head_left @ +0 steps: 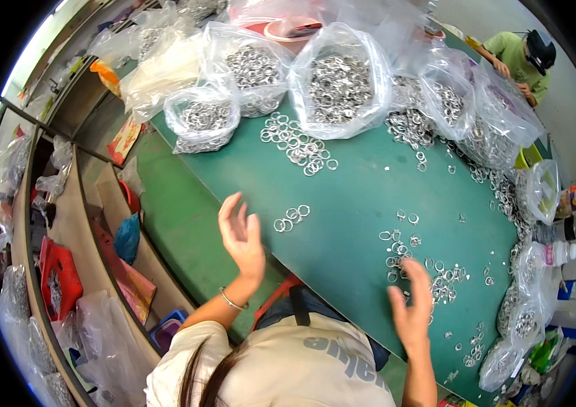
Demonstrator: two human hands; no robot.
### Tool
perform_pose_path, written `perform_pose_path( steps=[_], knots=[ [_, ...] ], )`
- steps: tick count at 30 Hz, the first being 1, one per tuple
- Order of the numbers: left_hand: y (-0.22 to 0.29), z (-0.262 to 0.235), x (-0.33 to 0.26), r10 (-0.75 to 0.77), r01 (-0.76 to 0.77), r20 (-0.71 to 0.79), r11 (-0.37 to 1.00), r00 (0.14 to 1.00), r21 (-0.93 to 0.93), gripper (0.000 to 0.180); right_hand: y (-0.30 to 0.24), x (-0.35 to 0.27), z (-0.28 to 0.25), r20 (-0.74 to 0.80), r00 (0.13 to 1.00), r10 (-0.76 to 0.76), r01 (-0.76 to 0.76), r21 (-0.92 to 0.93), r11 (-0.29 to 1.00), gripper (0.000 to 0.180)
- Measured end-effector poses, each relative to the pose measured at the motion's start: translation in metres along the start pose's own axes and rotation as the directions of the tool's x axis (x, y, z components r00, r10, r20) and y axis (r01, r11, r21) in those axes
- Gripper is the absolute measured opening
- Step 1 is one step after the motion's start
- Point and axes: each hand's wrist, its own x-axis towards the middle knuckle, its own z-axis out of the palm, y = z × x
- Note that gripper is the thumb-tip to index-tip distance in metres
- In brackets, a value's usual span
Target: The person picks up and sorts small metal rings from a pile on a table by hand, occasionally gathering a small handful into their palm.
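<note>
My left hand point(240, 243) is raised by the near left edge of the green table point(349, 197), palm turned inward, fingers apart and holding nothing that I can see. A small cluster of silver rings point(290, 218) lies just to its right on the tabletop. Over on the right, my right hand point(413, 306) is open, thumb spread from the fingers. It hovers at a loose group of rings point(444, 281), partly covering some of them; whether it touches any I cannot tell. Farther back, a bigger pile of rings point(301, 146) lies in front of the plastic bags.
Clear plastic bags full of rings, such as one large bag point(339, 85), line the table's far and right sides. A plastic bottle point(559, 254) stands at the right. Wooden shelves point(108, 271) run along the left. A person in green point(515, 57) sits at the far right.
</note>
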Motion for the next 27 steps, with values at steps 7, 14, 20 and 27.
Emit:
perform_pose_path(
  steps=[7,14,20,27],
  knots=[
    [-0.031,0.003,-0.038,-0.057,0.0,-0.367,0.988,0.928,-0.154,0.042,-0.043,0.084,0.105,0.2,0.909,-0.365,0.335,0.166,0.927,0.051],
    [-0.027,0.024,-0.04,-0.028,-0.053,-0.353,0.974,0.935,-0.219,0.049,-0.044,0.107,0.137,0.09,0.917,-0.387,0.389,0.004,0.921,0.04],
    [-0.022,0.011,-0.045,0.142,-0.141,-0.186,0.99,0.972,0.02,0.043,-0.04,0.114,0.135,-0.012,0.864,-0.504,0.503,-0.056,0.863,0.017],
    [0.0,-0.016,-0.031,0.147,-0.192,0.199,0.955,0.969,0.227,0.04,-0.036,0.104,0.105,0.338,0.933,0.122,-0.279,0.467,0.839,0.007]
  ],
)
